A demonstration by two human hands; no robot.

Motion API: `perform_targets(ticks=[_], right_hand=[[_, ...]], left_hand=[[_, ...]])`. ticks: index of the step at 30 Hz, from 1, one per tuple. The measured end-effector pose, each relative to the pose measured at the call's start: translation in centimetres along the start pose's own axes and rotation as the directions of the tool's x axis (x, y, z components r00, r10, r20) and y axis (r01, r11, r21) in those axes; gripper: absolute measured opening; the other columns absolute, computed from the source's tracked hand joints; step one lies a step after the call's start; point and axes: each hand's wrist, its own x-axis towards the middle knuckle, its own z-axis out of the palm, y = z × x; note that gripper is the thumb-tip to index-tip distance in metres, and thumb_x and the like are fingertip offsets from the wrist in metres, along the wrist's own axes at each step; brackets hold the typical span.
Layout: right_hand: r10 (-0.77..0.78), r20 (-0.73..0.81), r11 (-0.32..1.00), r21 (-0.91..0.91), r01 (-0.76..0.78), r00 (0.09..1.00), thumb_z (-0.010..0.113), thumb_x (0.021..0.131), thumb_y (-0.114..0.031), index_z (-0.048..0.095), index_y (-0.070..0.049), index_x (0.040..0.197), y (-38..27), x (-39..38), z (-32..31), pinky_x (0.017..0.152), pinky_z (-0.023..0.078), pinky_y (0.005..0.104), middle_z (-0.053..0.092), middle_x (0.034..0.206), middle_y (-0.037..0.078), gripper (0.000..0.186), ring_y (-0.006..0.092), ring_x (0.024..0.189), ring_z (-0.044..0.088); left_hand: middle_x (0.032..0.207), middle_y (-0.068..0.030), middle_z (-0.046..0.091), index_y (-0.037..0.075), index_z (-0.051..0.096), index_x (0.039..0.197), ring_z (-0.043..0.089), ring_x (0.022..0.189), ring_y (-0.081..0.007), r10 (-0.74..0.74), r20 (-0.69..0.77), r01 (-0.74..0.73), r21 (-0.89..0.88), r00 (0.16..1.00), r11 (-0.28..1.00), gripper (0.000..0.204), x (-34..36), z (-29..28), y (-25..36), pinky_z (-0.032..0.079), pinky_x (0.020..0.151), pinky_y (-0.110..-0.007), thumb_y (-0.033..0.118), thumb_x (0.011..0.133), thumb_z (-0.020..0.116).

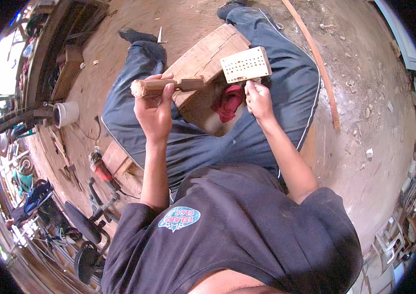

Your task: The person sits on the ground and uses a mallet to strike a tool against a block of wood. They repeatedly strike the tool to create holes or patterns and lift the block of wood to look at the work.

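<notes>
My left hand is wrapped round a brown carved piece of wood, with the thumb across it. One end is thick and rough-cut; the other narrows and has a notch. My right hand is closed at the lower edge of a cream rectangular block with rows of dark holes, and holds it up over my right thigh. What its fingers grip under the block is partly hidden. Between my legs lies a thick, cracked wooden beam. A crumpled dark red cloth sits below it, near my right hand.
A long thin wooden strip lies on the dirt floor to the right. At left are a white bucket and a red angle grinder beside a wooden board. Clutter and tools line the left edge; coiled wire lies at far right.
</notes>
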Motion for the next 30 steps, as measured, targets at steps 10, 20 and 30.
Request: perform_targets(ticks=[10, 20, 30], right_hand=[[-0.011, -0.019, 1.0, 0.0, 0.011, 1.0, 0.045, 0.104, -0.031, 0.049, -0.011, 0.073, 0.15, 0.16, -0.06, 0.032, 0.024, 0.022, 0.035, 0.05, -0.008, 0.038, 0.0022, 0.035, 0.03], [0.018, -0.039, 0.995, -0.094, -0.021, 0.999, 0.047, 0.102, -0.03, 0.051, -0.007, 0.065, -0.44, 0.02, -0.23, 0.049, 0.033, 0.0289, 0.044, 0.056, -0.004, 0.044, 0.0062, 0.052, 0.038], [-0.014, -0.006, 0.999, -0.034, 0.014, 1.0, 0.044, 0.105, -0.031, 0.048, -0.01, 0.072, 0.16, 0.21, -0.33, 0.032, 0.023, 0.0221, 0.035, 0.05, -0.007, 0.039, 0.0025, 0.034, 0.03]], left_hand=[[0.109, -0.0147, 0.069, -0.004, 0.054, 0.117, 0.065, 0.1, -0.0165, 0.01, 0.02, -0.012, 0.079, 1.0, 0.997, 0.03, 0.3, 0.04, -0.45, 0.052, 0.089, -0.03, 0.003, 0.091, 0.067], [0.109, -0.0154, 0.069, -0.004, 0.053, 0.118, 0.065, 0.1, -0.0169, 0.025, 0.03, -0.027, 0.072, 0.999, 0.997, 0.031, 0.5, 0.06, -0.23, 0.052, 0.089, -0.03, 0.003, 0.091, 0.066], [0.109, -0.0158, 0.069, -0.004, 0.053, 0.118, 0.065, 0.1, -0.0171, -0.002, 0.036, -0.001, 0.067, 0.999, 0.998, 0.03, 0.36, 0.42, -0.21, 0.052, 0.088, -0.03, 0.003, 0.092, 0.066]])
